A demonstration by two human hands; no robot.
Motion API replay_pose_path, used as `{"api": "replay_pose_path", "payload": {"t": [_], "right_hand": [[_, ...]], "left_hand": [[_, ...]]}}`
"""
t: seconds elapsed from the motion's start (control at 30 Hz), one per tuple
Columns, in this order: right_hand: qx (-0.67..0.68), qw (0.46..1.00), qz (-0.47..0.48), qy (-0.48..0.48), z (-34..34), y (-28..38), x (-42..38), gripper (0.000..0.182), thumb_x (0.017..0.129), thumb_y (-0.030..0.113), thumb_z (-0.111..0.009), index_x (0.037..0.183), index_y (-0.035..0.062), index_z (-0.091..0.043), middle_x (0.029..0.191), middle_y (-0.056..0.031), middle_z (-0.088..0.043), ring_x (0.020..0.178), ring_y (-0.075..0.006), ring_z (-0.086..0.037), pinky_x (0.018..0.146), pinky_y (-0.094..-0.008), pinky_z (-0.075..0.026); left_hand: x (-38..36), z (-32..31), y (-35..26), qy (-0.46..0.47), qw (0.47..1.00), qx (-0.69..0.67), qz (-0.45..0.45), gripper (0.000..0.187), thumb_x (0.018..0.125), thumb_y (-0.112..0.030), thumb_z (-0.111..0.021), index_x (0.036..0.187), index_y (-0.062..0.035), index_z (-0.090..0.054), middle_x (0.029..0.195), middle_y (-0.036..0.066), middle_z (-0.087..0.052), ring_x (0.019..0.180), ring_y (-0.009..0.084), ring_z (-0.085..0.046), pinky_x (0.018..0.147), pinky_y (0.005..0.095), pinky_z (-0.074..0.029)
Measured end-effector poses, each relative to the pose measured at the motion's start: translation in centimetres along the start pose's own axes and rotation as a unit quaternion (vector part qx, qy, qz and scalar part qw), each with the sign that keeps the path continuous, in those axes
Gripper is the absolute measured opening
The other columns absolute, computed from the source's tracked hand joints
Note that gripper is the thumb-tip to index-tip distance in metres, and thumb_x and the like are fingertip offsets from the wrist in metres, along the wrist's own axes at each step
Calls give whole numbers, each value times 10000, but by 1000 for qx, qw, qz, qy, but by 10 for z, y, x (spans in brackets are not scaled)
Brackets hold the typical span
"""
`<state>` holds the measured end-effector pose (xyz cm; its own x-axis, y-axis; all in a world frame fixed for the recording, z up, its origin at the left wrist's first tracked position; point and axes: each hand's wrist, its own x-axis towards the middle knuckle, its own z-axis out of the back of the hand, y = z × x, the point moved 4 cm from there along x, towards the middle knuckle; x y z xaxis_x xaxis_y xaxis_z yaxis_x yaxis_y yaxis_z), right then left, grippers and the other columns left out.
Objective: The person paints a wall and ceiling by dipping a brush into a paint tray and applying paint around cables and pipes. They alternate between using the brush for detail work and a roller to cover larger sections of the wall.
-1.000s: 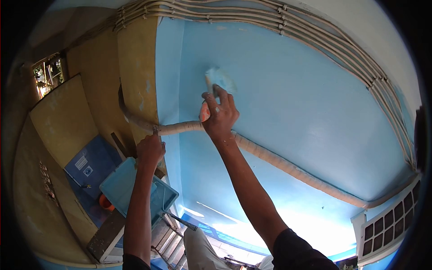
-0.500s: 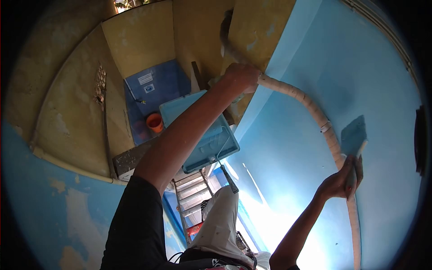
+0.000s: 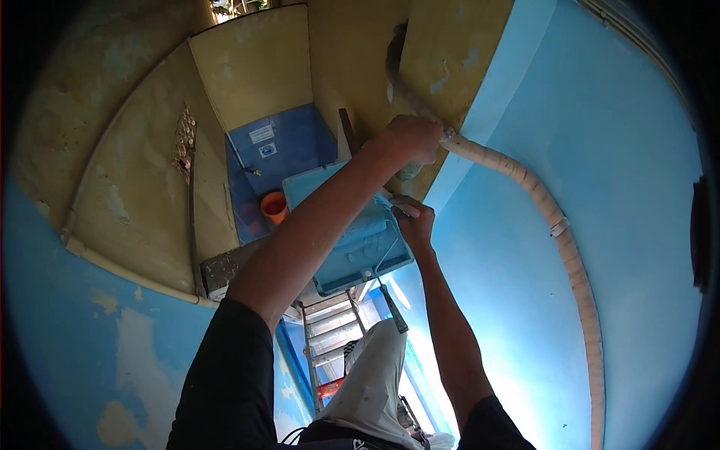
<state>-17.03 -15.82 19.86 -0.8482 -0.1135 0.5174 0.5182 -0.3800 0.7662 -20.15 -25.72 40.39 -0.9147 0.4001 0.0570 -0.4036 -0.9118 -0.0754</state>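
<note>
My left hand (image 3: 417,139) is closed at the pale, wrapped pipe (image 3: 491,156), where it meets the wall corner; its fingertips are mostly hidden. A greenish-pale thing (image 3: 409,172) shows just below that hand. My right hand (image 3: 417,225) grips a paintbrush (image 3: 406,209) by its light handle, over the right side of the blue paint tray (image 3: 341,276). The brush head is mostly hidden beside the tray and my left forearm. A paint roller (image 3: 392,308) rests in the tray, its dark handle sticking out over the near edge.
An orange cup (image 3: 274,207) stands left of the tray. Below is a ladder (image 3: 331,334), with my leg in pale trousers (image 3: 367,375) beside it. The blue wall (image 3: 510,277) rises on the right; a worn yellow wall (image 3: 135,165) with a hole is on the left.
My right hand has moved left with the paintbrush, from beside the pipe on the blue wall to the tray. My left hand stays at the pipe. The view has shifted slightly.
</note>
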Motion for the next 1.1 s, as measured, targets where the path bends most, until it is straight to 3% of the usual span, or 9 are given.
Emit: {"api": "replay_pose_path", "payload": {"t": [0.23,0.3,0.4,0.5,0.63,0.7,0.87,1.03,1.1], "right_hand": [[-60,997,21,53,-61,-16,56,228,749,47,-678,952,116,-755,937,-159,-735,873,-394,-692,767,-463,-554],[-76,995,64,12,-79,-18,62,226,763,52,-649,954,118,-749,925,-175,-727,888,-412,-682,781,-482,-546],[-90,992,75,38,-96,-17,65,207,786,72,-603,941,100,-739,903,-210,-709,909,-441,-666,813,-514,-533],[-82,989,58,112,-126,-42,66,178,797,100,-590,901,57,-728,889,-241,-692,916,-453,-657,840,-532,-524],[-68,983,89,146,-154,-63,61,153,794,108,-596,828,10,-708,900,-253,-690,907,-450,-661,853,-532,-527],[-80,981,70,162,-164,-72,56,147,784,107,-605,826,13,-710,902,-252,-692,910,-446,-662,856,-527,-528],[-94,973,73,199,-167,-81,56,150,753,132,-658,827,14,-712,902,-250,-693,922,-440,-662,863,-507,-531],[162,985,-37,-44,-109,-36,58,225,663,92,-799,854,13,-710,839,-115,-730,815,-317,-710,824,-428,-543],[205,971,-106,-60,-99,-42,46,268,665,75,-815,903,13,-708,865,-87,-723,799,-273,-701,785,-407,-550]], "left_hand": [[-1,3,1,40,999,7,13,661,886,-251,-675,1500,-340,-448,1020,150,-715,966,336,-701,875,443,-556],[0,6,0,-6,1000,-6,4,392,809,-116,-648,1197,-124,-701,1005,123,-738,933,294,-728,808,414,-588],[4,7,-1,8,1000,7,4,358,807,-112,-645,1157,-98,-717,1005,128,-738,939,291,-728,809,412,-587],[5,7,-1,44,999,19,4,626,892,-260,-682,1484,-303,-482,1023,163,-713,978,336,-698,893,442,-548],[5,5,6,56,998,-3,4,620,901,-267,-687,1485,-301,-481,1034,166,-709,1013,331,-687,923,441,-532],[2,7,8,25,999,-31,-6,439,809,-138,-670,1246,-98,-670,1019,128,-737,949,289,-724,839,412,-577],[3,6,6,39,999,-19,10,484,823,-174,-685,1304,-157,-641,1035,124,-731,968,291,-720,853,414,-572],[0,13,-1,10,1000,-11,-1,485,836,-213,-693,1317,-185,-638,1032,131,-730,977,297,-718,858,417,-573],[-1,10,-1,55,998,-11,0,665,894,-264,-684,1513,-274,-440,1028,177,-700,997,337,-686,920,445,-533]]}}
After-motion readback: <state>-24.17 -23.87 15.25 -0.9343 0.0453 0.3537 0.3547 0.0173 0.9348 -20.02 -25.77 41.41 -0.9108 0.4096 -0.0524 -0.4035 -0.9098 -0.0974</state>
